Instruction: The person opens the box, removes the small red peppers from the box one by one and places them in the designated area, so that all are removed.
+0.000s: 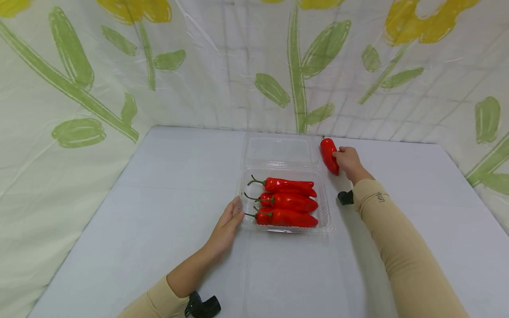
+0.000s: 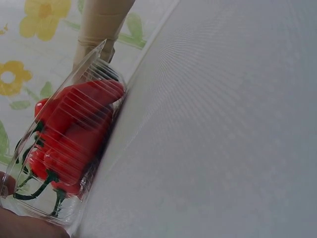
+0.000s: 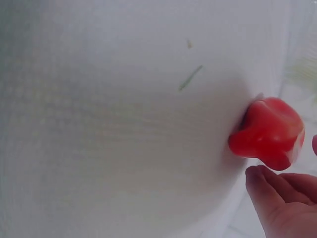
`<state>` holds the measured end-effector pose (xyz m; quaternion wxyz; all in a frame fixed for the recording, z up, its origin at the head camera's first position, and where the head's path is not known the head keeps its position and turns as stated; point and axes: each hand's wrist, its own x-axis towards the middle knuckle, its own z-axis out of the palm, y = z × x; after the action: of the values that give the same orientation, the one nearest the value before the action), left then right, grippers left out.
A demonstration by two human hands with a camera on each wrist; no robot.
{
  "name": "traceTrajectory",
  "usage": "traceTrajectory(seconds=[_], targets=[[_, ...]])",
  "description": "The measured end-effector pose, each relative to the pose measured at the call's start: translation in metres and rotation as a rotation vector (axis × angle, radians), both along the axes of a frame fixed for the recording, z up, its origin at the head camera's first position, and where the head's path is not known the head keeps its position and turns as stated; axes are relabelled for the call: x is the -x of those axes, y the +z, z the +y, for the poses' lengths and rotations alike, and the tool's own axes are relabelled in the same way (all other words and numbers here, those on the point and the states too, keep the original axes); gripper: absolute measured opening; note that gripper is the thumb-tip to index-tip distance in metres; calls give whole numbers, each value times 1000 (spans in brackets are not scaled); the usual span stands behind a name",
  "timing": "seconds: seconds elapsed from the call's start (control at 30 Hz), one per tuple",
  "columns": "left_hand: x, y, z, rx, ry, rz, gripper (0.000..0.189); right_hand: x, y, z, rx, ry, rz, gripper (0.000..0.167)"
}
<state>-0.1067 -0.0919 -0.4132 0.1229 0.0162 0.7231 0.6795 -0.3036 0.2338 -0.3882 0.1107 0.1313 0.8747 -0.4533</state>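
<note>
A clear plastic clamshell container [image 1: 327, 212] lies on the table with its lid [image 1: 282, 150] folded back. Inside it several red peppers [image 1: 296, 202] lie side by side, green stems pointing left. My left hand [image 1: 226, 227] grips the container's left edge, thumb near the front and fingers along the side. Through the container's ribbed wall [image 2: 106, 69] the peppers show in the left wrist view. One more red pepper [image 1: 328, 154] is on the table right of the lid. Beside it is my right hand [image 1: 350, 162], fingertips [image 3: 255, 173] close to the pepper's lower side and fingers mostly straight.
The white table [image 1: 179, 176] backs onto a plastic curtain [image 1: 222, 66] printed with yellow flowers and green leaves. A short green stem piece [image 3: 191, 78] lies on the table in the right wrist view. Black wrist cameras [image 1: 204, 307] are worn on both wrists.
</note>
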Motion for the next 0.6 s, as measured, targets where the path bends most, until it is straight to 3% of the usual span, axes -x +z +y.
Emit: traceTrajectory(seconds=[0.37,0.6], targets=[[0,0,-1,-5,1,4,55,-7,13,5,11,18,13,66],[0,0,0,-1,6,2,55,-20,19,4,29,55,124,71]])
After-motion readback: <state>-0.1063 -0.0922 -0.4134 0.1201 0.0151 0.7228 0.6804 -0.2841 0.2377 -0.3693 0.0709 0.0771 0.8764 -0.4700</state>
